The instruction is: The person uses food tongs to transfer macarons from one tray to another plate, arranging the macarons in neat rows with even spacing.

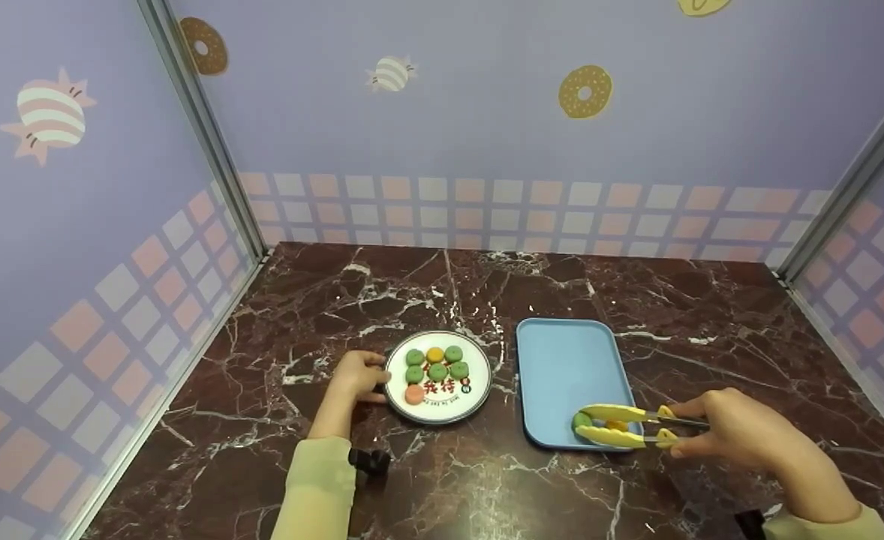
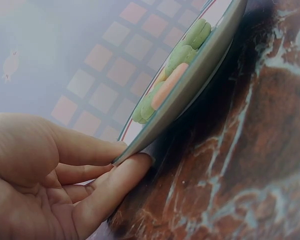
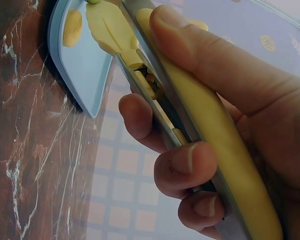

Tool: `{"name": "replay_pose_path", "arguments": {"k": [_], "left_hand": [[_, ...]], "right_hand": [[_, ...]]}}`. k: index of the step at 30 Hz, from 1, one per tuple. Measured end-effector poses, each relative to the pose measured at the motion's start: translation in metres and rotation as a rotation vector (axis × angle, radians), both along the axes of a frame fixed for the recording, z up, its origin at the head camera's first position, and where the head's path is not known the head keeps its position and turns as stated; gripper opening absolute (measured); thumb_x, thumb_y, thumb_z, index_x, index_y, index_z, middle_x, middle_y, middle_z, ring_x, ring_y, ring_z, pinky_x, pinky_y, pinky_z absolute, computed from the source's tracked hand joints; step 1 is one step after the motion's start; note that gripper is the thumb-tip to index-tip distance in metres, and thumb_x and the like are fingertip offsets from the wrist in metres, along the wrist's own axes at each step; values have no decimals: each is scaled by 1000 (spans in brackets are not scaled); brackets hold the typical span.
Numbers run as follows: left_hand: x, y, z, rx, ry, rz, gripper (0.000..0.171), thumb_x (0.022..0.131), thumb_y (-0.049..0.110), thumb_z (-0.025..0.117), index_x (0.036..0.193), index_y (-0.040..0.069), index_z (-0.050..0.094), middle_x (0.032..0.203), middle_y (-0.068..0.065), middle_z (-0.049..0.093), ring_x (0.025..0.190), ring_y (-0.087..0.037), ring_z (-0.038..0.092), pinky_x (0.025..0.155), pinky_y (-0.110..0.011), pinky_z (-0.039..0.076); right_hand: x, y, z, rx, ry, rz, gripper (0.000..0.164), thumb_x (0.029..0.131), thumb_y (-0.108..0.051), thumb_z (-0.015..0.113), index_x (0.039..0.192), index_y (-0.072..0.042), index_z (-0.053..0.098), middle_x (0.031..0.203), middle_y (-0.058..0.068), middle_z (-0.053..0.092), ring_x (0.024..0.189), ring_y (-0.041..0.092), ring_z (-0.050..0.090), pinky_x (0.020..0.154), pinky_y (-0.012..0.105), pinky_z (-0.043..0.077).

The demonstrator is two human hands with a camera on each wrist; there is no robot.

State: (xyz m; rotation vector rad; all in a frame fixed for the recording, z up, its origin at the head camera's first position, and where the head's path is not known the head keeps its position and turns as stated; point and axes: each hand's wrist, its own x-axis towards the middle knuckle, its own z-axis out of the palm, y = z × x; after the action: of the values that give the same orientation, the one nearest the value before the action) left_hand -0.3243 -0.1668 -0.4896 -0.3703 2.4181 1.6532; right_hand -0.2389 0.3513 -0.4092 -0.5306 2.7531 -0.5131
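Note:
At the left edge of a round white plate [image 1: 449, 412], my left hand [image 1: 356, 376] pinches the rim; the left wrist view has fingers above and below the rim [image 2: 190, 92]. Several green macarons [image 1: 438, 372], a yellow macaron [image 1: 434, 355] and a pinkish-orange macaron [image 1: 414, 394] lie on it. My right hand [image 1: 750, 429] grips yellow tongs [image 1: 614, 413] with metal arms, thumb on one side and fingers curled round the other. Between the tong tips, low in the blue tray [image 1: 573, 360], is a green macaron [image 1: 581, 421]. A yellow macaron [image 3: 72, 28] lies in the tray beside the tongs.
Plate and tray stand side by side on a dark red marbled tabletop [image 1: 472, 480], a narrow gap between them. Purple panels [image 1: 479, 135] with printed sweets and squares enclose the back and sides, joined by metal corner posts [image 1: 209, 135].

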Motion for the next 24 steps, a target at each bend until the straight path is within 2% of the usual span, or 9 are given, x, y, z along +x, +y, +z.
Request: {"name": "replay_pose_path", "arguments": {"k": [8, 14, 19, 24], "left_hand": [[0, 0, 2, -7, -28, -6, 44, 96, -5, 63, 140, -11, 56, 136, -34, 57, 80, -28, 74, 64, -31, 70], [0, 0, 2, 1, -29, -3, 44, 96, -5, 63, 139, -11, 56, 134, -33, 58, 80, -28, 73, 64, -31, 70], [-1, 0, 1, 6, -29, -5, 45, 96, -5, 63, 140, -11, 56, 134, -33, 59, 79, -26, 73, 64, -30, 70], [0, 0, 1, 3, -24, -4, 45, 96, -5, 63, 139, -12, 56, 134, -33, 59, 81, -27, 73, 64, -30, 70]], "right_hand": [[-1, -4, 3, -7, 22, 14, 65, 80, -44, 86, 130, -5, 72, 117, 14, 78, 59, 2, 54, 52, 21, 41], [-4, -12, 5, -36, 48, 16, 62, 80, -41, 87, 128, -5, 73, 102, 10, 80, 45, 4, 35, 43, 20, 35], [-10, -21, 7, -49, 77, 60, 61, 81, -41, 86, 127, -3, 73, 91, 4, 80, 45, 2, 36, 42, 19, 34], [-17, -32, 10, -76, 93, 87, 59, 81, -39, 86, 128, -5, 73, 84, 0, 80, 39, 1, 45, 39, 20, 42]]}}
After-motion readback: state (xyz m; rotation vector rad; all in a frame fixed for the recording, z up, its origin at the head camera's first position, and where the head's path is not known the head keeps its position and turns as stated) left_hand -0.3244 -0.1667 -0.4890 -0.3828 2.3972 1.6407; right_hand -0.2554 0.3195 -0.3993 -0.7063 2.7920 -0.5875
